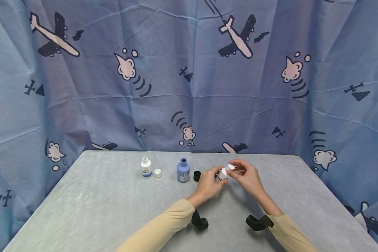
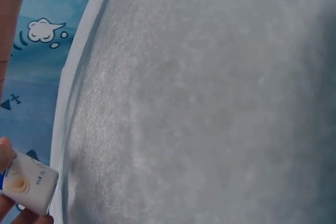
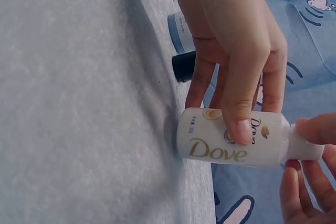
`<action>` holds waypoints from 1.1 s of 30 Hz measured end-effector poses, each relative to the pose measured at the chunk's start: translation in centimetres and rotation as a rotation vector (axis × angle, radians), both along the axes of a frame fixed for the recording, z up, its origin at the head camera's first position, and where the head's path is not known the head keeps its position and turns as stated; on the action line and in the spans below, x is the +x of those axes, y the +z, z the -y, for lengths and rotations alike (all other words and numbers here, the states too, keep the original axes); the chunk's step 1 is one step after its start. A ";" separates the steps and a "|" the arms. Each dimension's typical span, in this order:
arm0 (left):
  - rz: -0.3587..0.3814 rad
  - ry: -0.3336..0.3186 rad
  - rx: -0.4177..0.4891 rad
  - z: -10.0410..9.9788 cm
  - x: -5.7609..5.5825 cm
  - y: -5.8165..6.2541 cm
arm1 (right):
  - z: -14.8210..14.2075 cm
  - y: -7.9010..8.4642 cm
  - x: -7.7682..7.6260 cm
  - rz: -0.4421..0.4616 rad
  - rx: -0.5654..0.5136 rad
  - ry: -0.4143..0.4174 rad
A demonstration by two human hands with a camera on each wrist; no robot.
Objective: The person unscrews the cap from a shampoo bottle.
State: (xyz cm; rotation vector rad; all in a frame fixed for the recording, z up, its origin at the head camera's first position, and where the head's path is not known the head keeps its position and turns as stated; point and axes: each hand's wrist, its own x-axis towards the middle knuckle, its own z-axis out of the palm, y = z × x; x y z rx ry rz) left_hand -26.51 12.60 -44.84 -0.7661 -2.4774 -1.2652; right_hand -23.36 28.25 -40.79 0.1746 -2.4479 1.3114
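Observation:
Over the right half of the table, my left hand (image 1: pixel 209 183) grips the body of a small white Dove bottle (image 3: pixel 210 136), its thumb across the label. The bottle is tilted in the head view, neck toward upper right. My right hand (image 1: pixel 247 177) pinches the white cap (image 3: pixel 308 149) at the neck between thumb and fingers. Whether the cap is tight or loose on the neck cannot be told. At the lower left of the left wrist view, only the base end of the bottle (image 2: pixel 32 184) and some fingertips show.
Left of my hands stand a blue bottle (image 1: pixel 183 171) with an uncovered neck and a black cap (image 1: pixel 196 176). Farther left, an uncapped white bottle (image 1: pixel 146 168) has a white cap (image 1: pixel 158 173) beside it. A patterned blue curtain (image 1: pixel 157 115) hangs behind the grey table (image 1: pixel 107 206).

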 end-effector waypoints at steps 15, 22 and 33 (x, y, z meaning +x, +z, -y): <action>0.027 0.022 0.009 0.1 0.2 0.1 | 0.2 -0.2 -0.1 -0.032 -0.020 0.035; 0.032 0.041 0.036 0.2 0.2 0.1 | 0.6 0.1 -0.4 0.037 0.055 -0.061; 0.025 0.041 0.027 0.2 0.2 0.0 | 0.7 0.0 -0.4 0.040 0.058 -0.042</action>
